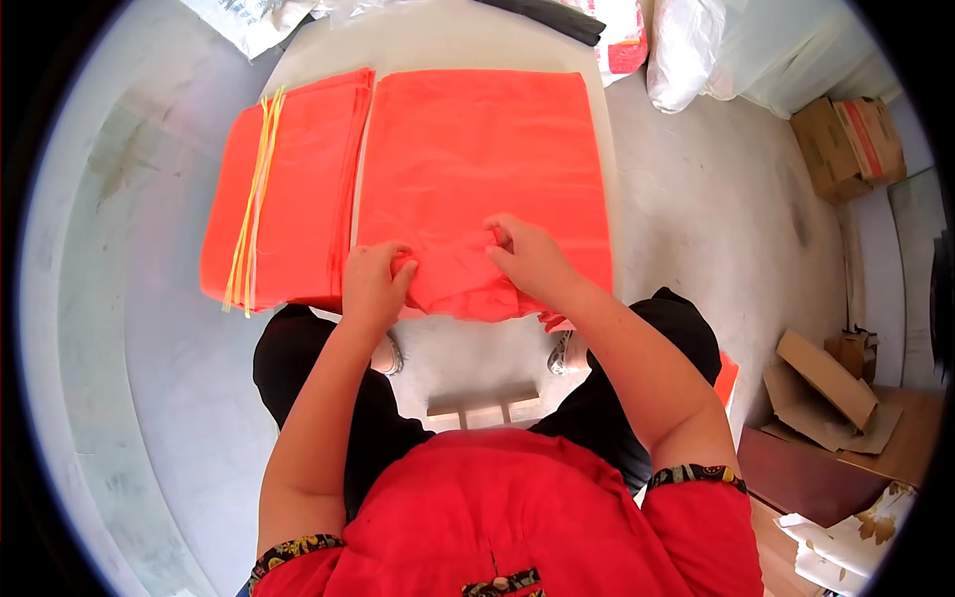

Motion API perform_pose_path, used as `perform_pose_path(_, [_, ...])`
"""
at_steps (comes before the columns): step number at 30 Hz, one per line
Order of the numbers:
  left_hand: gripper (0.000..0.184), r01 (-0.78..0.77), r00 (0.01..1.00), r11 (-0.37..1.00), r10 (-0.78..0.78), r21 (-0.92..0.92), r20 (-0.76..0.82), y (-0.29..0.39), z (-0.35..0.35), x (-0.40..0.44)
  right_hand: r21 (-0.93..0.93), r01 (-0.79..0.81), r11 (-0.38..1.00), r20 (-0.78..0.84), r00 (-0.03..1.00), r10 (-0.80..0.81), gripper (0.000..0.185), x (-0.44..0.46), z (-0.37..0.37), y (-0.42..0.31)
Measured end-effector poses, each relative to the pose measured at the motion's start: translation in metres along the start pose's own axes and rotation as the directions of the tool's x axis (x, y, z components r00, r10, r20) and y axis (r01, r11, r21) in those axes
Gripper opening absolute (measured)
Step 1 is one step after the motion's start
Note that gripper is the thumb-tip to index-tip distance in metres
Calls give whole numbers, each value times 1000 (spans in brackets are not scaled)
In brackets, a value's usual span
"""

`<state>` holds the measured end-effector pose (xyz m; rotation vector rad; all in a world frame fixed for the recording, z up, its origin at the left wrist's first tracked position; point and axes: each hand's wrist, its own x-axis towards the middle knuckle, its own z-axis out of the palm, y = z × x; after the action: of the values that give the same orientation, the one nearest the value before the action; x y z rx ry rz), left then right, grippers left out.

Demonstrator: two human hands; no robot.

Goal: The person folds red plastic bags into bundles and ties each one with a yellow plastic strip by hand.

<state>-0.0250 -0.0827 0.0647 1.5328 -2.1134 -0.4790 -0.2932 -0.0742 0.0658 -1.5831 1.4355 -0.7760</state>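
A large piece of orange-red fabric (pixel 487 139) lies flat on the table in front of me, its near edge bunched and hanging a little over the front. My left hand (pixel 376 284) pinches this edge near its left corner. Further right, my right hand (pixel 532 259) grips a gathered bit of the same fabric between thumb and fingers. To the left lies a folded stack of matching red fabric (pixel 298 199), close beside the large piece. Several thin yellow strings (pixel 254 199) run lengthwise across that stack.
Pale tabletop (pixel 428 45) shows behind the fabric. A dark strip (pixel 547 15) and plastic bags (pixel 686 50) are at the far side. Cardboard boxes (pixel 846 149) stand at the right wall, and an opened carton (pixel 831 398) sits lower right. A wooden stool-like frame (pixel 484 406) is between my feet.
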Motion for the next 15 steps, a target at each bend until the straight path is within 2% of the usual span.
perform_pose_path(6, [25, 30, 1000, 995, -30, 90, -4, -3, 2, 0, -213, 178, 961, -76, 977, -198, 34, 11, 5, 4])
perform_pose_path(11, [24, -14, 999, 991, 20, 130, -42, -4, 5, -1, -295, 176, 939, -40, 980, -196, 33, 16, 8, 8])
perform_pose_path(14, [25, -51, 998, 963, 60, 264, -28, -3, 6, -2, -271, 152, 951, -18, 986, -163, 32, 10, 5, 10])
perform_pose_path(15, [25, -111, 987, 949, 140, 296, -78, 2, 6, -2, -255, 143, 956, -15, 988, -152, 32, 8, 4, 11])
